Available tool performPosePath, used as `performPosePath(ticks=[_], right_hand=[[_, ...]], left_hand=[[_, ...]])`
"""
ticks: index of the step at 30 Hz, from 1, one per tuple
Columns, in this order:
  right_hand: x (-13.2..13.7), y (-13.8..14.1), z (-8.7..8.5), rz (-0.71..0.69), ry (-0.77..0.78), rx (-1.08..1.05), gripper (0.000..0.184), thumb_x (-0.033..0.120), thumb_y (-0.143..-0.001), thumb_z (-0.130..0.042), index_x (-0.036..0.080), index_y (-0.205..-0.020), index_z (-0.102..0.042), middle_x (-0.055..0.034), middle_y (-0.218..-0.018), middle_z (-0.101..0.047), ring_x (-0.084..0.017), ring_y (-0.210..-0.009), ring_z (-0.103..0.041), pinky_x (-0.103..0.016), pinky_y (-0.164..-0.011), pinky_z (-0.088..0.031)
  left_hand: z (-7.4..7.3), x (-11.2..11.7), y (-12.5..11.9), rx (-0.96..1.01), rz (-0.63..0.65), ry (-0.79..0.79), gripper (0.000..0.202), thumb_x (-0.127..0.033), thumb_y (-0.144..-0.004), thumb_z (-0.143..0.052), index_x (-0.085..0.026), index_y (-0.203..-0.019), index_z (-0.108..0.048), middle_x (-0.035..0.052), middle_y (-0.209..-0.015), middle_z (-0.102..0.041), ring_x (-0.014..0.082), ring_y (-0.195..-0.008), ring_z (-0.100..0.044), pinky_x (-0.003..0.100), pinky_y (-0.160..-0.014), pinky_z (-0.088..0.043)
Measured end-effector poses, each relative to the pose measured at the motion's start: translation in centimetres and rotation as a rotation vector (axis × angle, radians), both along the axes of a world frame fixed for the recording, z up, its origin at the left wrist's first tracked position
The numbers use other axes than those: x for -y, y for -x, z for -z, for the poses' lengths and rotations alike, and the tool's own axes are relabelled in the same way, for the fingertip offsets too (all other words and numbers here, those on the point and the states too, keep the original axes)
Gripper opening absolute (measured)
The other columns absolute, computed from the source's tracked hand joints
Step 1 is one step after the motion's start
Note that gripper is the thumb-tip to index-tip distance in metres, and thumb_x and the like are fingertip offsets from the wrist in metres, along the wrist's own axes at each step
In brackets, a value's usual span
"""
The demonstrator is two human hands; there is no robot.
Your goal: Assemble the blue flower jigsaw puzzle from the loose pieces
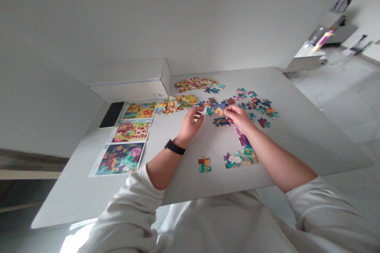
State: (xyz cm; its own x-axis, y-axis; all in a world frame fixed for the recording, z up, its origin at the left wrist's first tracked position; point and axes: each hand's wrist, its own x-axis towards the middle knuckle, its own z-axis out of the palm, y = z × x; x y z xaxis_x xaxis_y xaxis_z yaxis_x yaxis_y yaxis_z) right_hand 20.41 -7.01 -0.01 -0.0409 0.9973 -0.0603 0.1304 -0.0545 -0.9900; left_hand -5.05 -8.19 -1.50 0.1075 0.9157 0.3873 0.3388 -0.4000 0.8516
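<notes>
Head view, forward-down over table [297,130], apparently wide-angle.

My right hand [239,118] and forearm cover the upper end of the joined strip [246,148]. Whether my right fingertips pinch anything is too small to tell. The same goes for my left hand [191,123], curled among the loose pieces [212,104]. The label on the box [133,81] is unreadable. Clutter on the far shelf [308,59] is blurred. The bottom edge cuts off my sleeves [124,213].
</notes>
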Motion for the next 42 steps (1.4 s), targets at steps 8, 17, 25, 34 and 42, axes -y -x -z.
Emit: performPosePath(ticks=[8,17,25,34,42], right_hand=[[1.0,1.3,-0.4,-0.192,0.035,-0.015,0.042,0.057,-0.07,-0.088,0.025,-0.088,-0.068,0.0,-0.078,-0.071,-0.016,-0.067,-0.061,-0.026,-0.054,-0.045],[1.3,1.6,-0.3,-0.26,0.07,-0.02,0.039,0.053,-0.072,-0.088,0.023,-0.089,-0.071,-0.0014,-0.08,-0.074,-0.015,-0.065,-0.062,-0.025,-0.053,-0.045],[0.4,0.1,-0.1,-0.137,0.0,-0.035,0.041,0.058,-0.075,-0.085,0.024,-0.091,-0.069,-0.0027,-0.086,-0.077,-0.014,-0.065,-0.058,-0.023,-0.051,-0.044],[0.4,0.0,0.0,-0.147,-0.031,-0.001,0.035,0.055,-0.08,-0.081,0.025,-0.094,-0.07,-0.0026,-0.088,-0.077,-0.014,-0.064,-0.057,-0.024,-0.051,-0.044],[0.3,0.0,0.5,-0.16,-0.051,0.025,0.032,0.054,-0.083,-0.076,0.025,-0.095,-0.07,-0.0026,-0.089,-0.077,-0.014,-0.065,-0.057,-0.024,-0.051,-0.042]], left_hand=[[-0.9,1.0,0.0,-0.365,0.107,-0.286,0.036,-0.028,-0.097,-0.078,-0.025,-0.131,-0.067,0.0137,-0.146,-0.065,0.0311,-0.142,-0.059,0.052,-0.121,-0.049],[-1.4,1.3,-0.3,-0.466,0.162,-0.328,0.025,-0.024,-0.1,-0.071,-0.023,-0.125,-0.07,0.0112,-0.131,-0.072,0.0278,-0.127,-0.066,0.045,-0.112,-0.053],[-1.1,0.1,2.0,-0.596,0.219,-0.238,0.023,-0.026,-0.097,-0.071,-0.025,-0.12,-0.075,0.0083,-0.128,-0.076,0.0274,-0.122,-0.069,0.045,-0.112,-0.05],[-0.5,0.2,2.2,-0.719,0.281,-0.205,0.024,-0.026,-0.093,-0.07,-0.026,-0.116,-0.078,0.0082,-0.126,-0.078,0.0297,-0.118,-0.069,0.049,-0.11,-0.049],[-0.6,0.4,2.0,-0.717,0.263,-0.219,0.023,-0.024,-0.092,-0.07,-0.026,-0.114,-0.078,0.0084,-0.123,-0.077,0.0301,-0.117,-0.069,0.05,-0.11,-0.049]])
